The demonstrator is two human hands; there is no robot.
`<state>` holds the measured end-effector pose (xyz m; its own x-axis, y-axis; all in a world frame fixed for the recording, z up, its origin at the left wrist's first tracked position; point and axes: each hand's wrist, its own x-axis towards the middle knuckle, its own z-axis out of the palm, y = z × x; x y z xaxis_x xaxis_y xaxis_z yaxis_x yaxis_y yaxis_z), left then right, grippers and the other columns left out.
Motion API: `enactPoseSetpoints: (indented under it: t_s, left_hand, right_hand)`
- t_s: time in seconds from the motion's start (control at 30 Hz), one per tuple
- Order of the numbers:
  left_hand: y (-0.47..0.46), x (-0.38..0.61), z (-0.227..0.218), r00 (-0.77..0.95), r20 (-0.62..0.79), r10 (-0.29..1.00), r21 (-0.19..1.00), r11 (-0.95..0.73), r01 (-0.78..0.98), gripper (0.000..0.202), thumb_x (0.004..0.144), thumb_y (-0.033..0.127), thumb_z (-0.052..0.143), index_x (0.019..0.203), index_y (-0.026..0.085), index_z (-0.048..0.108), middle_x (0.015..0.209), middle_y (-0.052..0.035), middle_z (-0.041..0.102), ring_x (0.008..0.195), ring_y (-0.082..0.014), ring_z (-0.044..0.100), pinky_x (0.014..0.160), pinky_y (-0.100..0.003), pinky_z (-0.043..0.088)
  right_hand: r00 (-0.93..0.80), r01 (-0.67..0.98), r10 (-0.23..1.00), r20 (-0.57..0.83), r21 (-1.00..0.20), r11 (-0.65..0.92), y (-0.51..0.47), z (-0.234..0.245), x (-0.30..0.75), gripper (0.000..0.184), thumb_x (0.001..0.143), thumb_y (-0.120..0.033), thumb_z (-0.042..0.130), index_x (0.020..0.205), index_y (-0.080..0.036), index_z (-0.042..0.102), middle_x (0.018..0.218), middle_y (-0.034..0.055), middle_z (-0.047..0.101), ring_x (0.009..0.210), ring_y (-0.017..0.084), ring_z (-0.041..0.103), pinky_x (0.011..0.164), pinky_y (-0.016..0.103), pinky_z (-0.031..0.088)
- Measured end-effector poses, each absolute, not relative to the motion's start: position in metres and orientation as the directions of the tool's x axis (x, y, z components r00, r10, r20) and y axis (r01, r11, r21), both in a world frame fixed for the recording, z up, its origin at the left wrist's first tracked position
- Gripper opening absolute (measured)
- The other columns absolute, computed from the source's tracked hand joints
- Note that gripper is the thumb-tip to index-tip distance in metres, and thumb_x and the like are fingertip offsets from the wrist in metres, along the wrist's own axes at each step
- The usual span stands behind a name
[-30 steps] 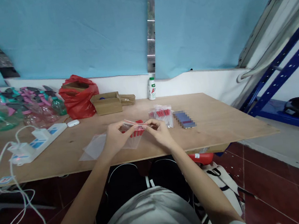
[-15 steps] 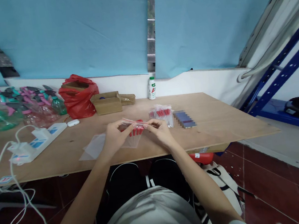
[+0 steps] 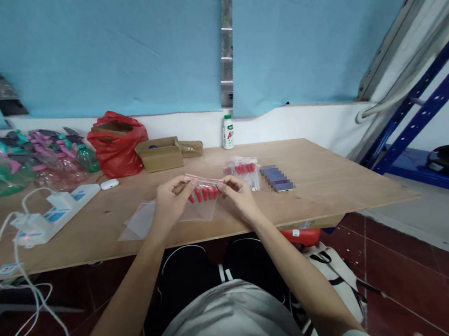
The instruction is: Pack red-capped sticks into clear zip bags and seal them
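Between my hands is a clear zip bag (image 3: 205, 209) with several red-topped pieces inside; their exact kind is too small to tell. My left hand (image 3: 172, 199) pinches the bag's upper left corner, thumb against fingers. At the upper right corner, my right hand (image 3: 236, 193) has the same pinch. The bag's red-striped top edge stretches between them, just above the table. To the left lie flat clear bags (image 3: 140, 221), partly behind my left wrist. Beyond my right hand rests a stack of filled bags (image 3: 245, 173) with red pieces showing.
A phone (image 3: 277, 178) lies right of the filled bags. A white bottle (image 3: 228, 133), a cardboard box (image 3: 160, 155) and a red plastic bag (image 3: 119, 146) stand along the back. On the left are a power strip (image 3: 63, 214) with cables and several spray bottles (image 3: 48, 163).
My fingers have moved a little farther apart along the bag's top edge, which is now straighter. More of the red pieces show beneath it.
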<state>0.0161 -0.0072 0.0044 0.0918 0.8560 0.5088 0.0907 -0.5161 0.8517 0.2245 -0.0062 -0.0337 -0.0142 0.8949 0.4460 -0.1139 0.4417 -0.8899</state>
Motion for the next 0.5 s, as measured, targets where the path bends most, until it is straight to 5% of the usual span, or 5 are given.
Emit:
enactPoseSetpoints:
  t_s: [0.5]
  left_hand:
    - [-0.0162, 0.0202, 0.0096, 0.138, 0.548, 0.825, 0.819, -0.562, 0.113, 0.039, 0.099, 0.054, 0.071, 0.087, 0.018, 0.082, 0.078, -0.0044, 0.076, 0.067, -0.0171, 0.069, 0.063, -0.027, 0.056]
  right_hand:
    - [0.057, -0.174, 0.891, 0.45, -0.875, 0.453, -0.0044, -0.0356, 0.2226, 0.037, 0.083, -0.058, 0.086, 0.084, -0.023, 0.072, 0.075, -0.0021, 0.065, 0.069, 0.015, 0.056, 0.069, 0.029, 0.048]
